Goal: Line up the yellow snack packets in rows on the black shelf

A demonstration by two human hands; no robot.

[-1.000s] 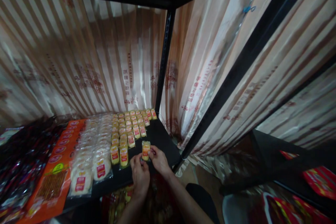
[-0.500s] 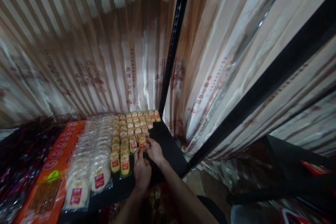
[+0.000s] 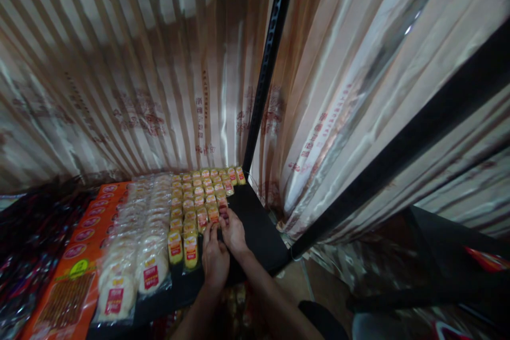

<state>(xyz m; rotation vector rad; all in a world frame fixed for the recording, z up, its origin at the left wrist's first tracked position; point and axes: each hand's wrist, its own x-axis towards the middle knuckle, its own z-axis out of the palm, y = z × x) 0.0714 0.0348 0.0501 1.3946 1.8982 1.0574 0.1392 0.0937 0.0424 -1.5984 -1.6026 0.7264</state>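
Small yellow snack packets (image 3: pixel 191 252) with red-and-white labels lie in rows on a black shelf (image 3: pixel 255 228). At the right side of the near rows, both my hands are at one yellow packet (image 3: pixel 214 215). My left hand (image 3: pixel 215 260) has its fingertips on the near end of that packet, fingers bent together. My right hand (image 3: pixel 234 231) comes in from the right, its curled fingers against the packet's right edge. Parts of the packet and of the fingertips are hidden or dim.
Left of the yellow packets lie clear-wrapped round white cakes (image 3: pixel 151 273), an orange snack pack (image 3: pixel 71 287) and dark shiny packets (image 3: pixel 27 255). A black upright post (image 3: pixel 265 79) and a slanted black bar (image 3: pixel 382 154) frame the shelf. Pleated printed curtains (image 3: pixel 179 74) hang behind.
The yellow packet between my hands has settled lower into its row. My right fingers have curled at its edge, and my left hand has barely moved. The view has shifted slightly.
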